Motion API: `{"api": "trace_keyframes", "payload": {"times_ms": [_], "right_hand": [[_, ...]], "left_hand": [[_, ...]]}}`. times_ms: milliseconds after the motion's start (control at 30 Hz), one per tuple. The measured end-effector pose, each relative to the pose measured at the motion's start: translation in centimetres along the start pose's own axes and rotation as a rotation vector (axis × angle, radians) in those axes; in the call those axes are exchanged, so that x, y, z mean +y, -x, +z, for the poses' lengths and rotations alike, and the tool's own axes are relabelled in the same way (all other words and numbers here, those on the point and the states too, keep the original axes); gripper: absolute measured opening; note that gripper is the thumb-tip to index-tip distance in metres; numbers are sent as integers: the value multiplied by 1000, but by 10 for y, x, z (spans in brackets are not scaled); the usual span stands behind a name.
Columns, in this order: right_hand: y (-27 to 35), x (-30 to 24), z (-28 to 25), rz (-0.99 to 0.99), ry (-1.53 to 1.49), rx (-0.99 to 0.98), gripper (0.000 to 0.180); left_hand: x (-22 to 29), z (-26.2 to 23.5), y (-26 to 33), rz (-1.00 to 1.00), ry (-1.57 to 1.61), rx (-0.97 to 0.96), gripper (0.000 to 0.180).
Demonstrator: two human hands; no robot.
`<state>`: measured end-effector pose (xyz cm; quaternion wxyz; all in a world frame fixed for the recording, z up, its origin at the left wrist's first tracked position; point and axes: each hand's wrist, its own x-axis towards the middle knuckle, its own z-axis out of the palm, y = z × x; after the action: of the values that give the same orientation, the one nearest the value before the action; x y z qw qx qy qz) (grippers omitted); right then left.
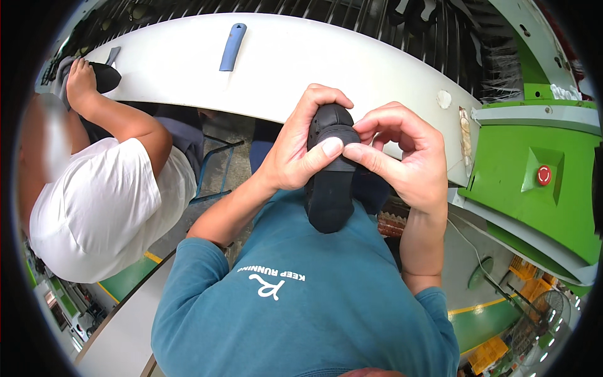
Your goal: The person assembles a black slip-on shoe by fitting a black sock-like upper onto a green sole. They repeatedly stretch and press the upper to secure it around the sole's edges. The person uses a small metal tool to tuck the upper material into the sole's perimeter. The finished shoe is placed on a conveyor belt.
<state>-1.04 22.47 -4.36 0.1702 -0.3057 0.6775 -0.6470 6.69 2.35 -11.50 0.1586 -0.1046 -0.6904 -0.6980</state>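
Observation:
A black shoe (330,204) with a ribbed band across it is held up in front of my chest, at the near edge of the white table. My left hand (292,154) grips it from the left, thumb pressed on the ribbed band and fingers wrapped around the far end. My right hand (402,154) is at the shoe's right side, thumb and forefinger pinched together at the band's edge. Whatever lies between those fingertips is too small to make out.
The white table (289,56) curves across, with a blue handle-shaped piece (233,47) on it. At left a person in a white shirt (113,207) handles a dark shoe part (105,76). A green machine (509,188) with a red button (543,175) stands at right.

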Motion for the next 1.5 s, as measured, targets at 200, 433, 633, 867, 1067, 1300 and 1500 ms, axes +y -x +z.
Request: {"api": "trace_keyframes", "payload": {"times_ms": [200, 433, 633, 867, 1067, 1300, 1500], "right_hand": [[2, -3, 5, -24, 25, 18, 24], [10, -3, 13, -47, 15, 103, 26], [18, -13, 16, 10, -9, 128, 25], [21, -15, 16, -75, 78, 139, 22], [27, -14, 19, -99, 68, 129, 18], [23, 20, 17, 35, -347, -1, 25], [5, 11, 23, 169, -491, 40, 50]], "left_hand": [[0, -4, -8, 105, -87, -45, 55], [7, -8, -10, 110, -101, -106, 52], [16, -4, -6, 74, -51, -121, 53], [23, -1, 0, 18, -19, -92, 55], [23, 3, 9, -56, -34, -63, 62], [27, 4, 6, -41, 28, -57, 58], [29, 2, -4, 14, 48, 30, 57]]}}
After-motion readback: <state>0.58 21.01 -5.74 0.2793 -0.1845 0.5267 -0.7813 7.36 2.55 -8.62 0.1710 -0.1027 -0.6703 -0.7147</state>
